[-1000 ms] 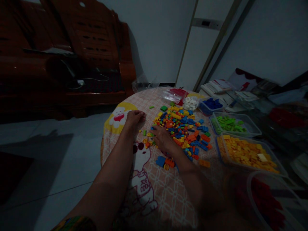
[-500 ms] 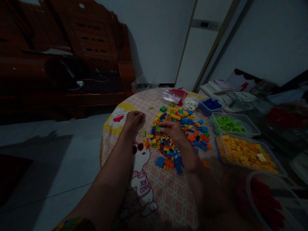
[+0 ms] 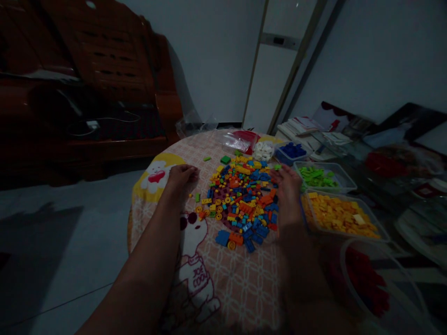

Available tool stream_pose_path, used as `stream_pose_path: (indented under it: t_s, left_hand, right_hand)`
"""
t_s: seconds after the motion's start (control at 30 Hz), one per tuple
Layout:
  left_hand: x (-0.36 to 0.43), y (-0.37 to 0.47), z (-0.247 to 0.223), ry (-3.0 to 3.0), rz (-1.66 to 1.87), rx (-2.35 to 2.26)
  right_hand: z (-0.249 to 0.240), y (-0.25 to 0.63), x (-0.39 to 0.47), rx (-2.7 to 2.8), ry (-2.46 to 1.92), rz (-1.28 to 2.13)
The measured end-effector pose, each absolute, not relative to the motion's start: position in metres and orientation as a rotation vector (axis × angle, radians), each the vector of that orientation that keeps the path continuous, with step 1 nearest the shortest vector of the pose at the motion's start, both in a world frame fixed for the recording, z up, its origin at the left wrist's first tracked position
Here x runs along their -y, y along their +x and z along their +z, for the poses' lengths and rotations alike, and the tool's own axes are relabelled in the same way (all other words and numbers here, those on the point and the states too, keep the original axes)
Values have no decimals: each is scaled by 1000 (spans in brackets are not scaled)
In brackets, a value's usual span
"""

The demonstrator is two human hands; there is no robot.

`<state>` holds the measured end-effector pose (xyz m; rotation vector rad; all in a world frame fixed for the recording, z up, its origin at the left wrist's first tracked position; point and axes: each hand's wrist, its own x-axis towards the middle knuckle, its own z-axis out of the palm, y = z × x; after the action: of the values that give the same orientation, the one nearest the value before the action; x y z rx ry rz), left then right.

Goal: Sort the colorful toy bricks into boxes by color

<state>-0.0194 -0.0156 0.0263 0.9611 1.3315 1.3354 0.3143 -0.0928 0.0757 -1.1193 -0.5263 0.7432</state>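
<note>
My right hand [image 3: 288, 184] is at the right side of a mixed pile of toy building bricks [image 3: 240, 186], close to the box of green bricks. A small light-green brick [image 3: 277, 167] is pinched at its fingertips. My left hand [image 3: 182, 176] rests on the tablecloth left of the pile, its fingers curled together; whatever may be inside them is hidden. Near it lie a thin green brick [image 3: 197, 197] and a yellow brick [image 3: 206, 201]. A darker green brick [image 3: 225, 159] sits at the pile's far edge.
Along the right stand clear boxes of blue bricks [image 3: 292, 150], green bricks [image 3: 317, 177], yellow bricks [image 3: 338, 216] and red bricks [image 3: 366, 281]. White pieces [image 3: 263, 151] lie in a bag behind the pile. Clear packaging [image 3: 233, 139] is at the table's far edge.
My right hand has moved right, from over the pile to its right edge, carrying the green brick. My left hand stays by the pile's left side. The view has turned slightly right.
</note>
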Motion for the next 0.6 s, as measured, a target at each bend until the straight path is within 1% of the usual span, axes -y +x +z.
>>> stream_pose_path:
  t_s: [0.07,0.17,0.23,0.33,0.6]
  left_hand:
    - [14,-20,23,956,1357,-1321]
    - [14,-20,22,969,1352,-1318]
    - [14,-21,24,985,1333,-1327]
    - [17,-21,27,994,1320,-1345]
    - [19,-18,28,976,1327,-1339]
  right_hand:
    - [72,346,91,444,-1071,488]
    - [67,374,88,432,-1109,338]
    - [63,374,85,400,-1163,359]
    - [60,350,79,443,-1231,461]
    - [65,253,87,1045,-1353,675]
